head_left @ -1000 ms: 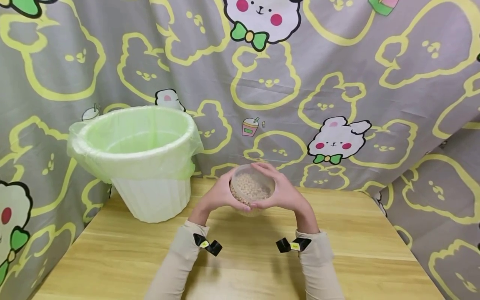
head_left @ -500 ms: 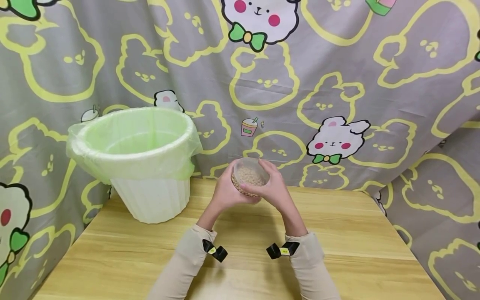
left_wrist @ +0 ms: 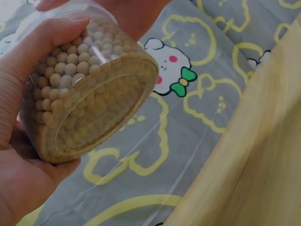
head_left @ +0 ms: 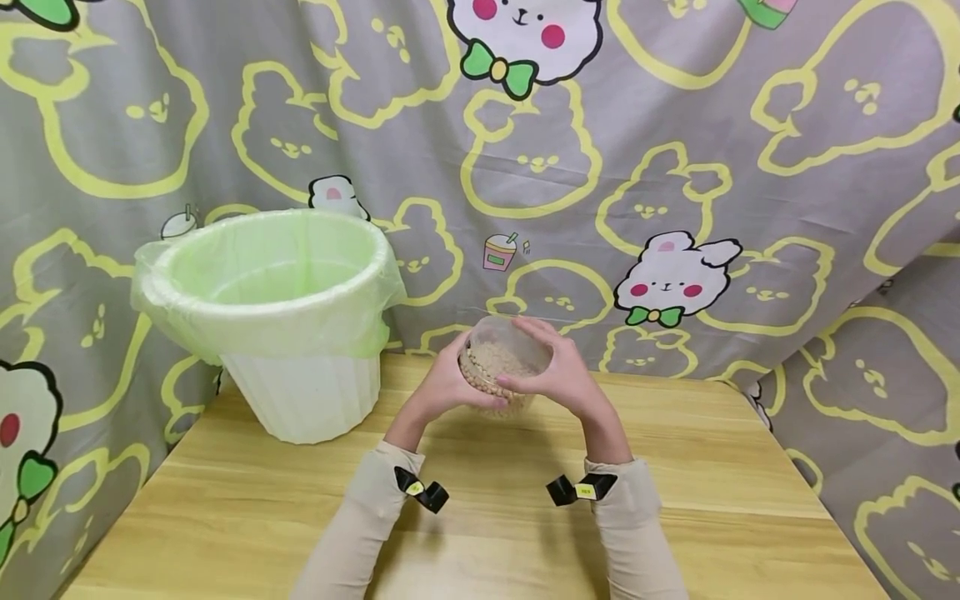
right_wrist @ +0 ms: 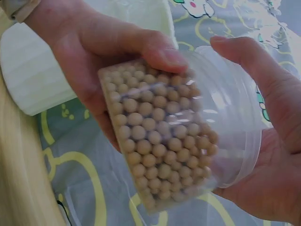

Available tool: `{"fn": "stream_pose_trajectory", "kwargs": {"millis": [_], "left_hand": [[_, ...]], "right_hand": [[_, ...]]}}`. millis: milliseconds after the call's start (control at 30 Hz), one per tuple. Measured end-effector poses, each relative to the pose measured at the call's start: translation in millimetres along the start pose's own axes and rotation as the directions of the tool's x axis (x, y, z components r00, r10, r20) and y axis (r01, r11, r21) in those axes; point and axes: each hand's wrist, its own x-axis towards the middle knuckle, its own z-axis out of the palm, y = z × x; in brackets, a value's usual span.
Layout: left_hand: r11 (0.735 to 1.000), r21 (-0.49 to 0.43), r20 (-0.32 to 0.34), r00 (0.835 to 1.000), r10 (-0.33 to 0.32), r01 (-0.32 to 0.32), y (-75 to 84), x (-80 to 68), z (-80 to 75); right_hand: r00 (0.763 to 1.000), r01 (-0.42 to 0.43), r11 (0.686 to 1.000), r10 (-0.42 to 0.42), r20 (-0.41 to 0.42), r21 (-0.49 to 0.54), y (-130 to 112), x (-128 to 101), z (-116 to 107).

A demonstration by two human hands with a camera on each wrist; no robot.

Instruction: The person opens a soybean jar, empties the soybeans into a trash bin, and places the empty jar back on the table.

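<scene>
Clear round plastic tub of beige beans point(head_left: 504, 369) held above the wooden table point(head_left: 675, 517), near its far edge.
Left hand point(head_left: 441, 388) and right hand point(head_left: 564, 377) curl their fingers around it; green-lined white bin point(head_left: 277, 317) stands apart.

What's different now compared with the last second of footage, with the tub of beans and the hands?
Both hands, left hand and right hand, have kept hold of the clear tub of beans. A second ago it sat low by the table; then it was lifted and drawn a little toward the bin, and now it has eased back right and slightly down, tilted. The bin and its green liner have not moved.
</scene>
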Motion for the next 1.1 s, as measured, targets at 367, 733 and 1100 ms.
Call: {"fn": "stream_pose_trajectory", "kwargs": {"millis": [367,733,1100], "left_hand": [[0.998,-0.024,-0.124,0.991,0.049,-0.052,7.9,0.0,-13.4],[0.996,-0.012,-0.206,0.975,0.089,-0.093,16.1,-3.0,-25.6],[0.996,0.010,-0.214,0.973,0.085,-0.085,15.7,-3.3,-36.1]], "right_hand": [[0.971,-0.208,0.905,0.238,-0.034,0.371,17,-2,-37],[0.884,-0.463,0.871,0.467,0.019,0.161,78,-22,-70],[0.875,-0.477,0.851,0.484,-0.027,-0.219,135,-48,-76]]}}
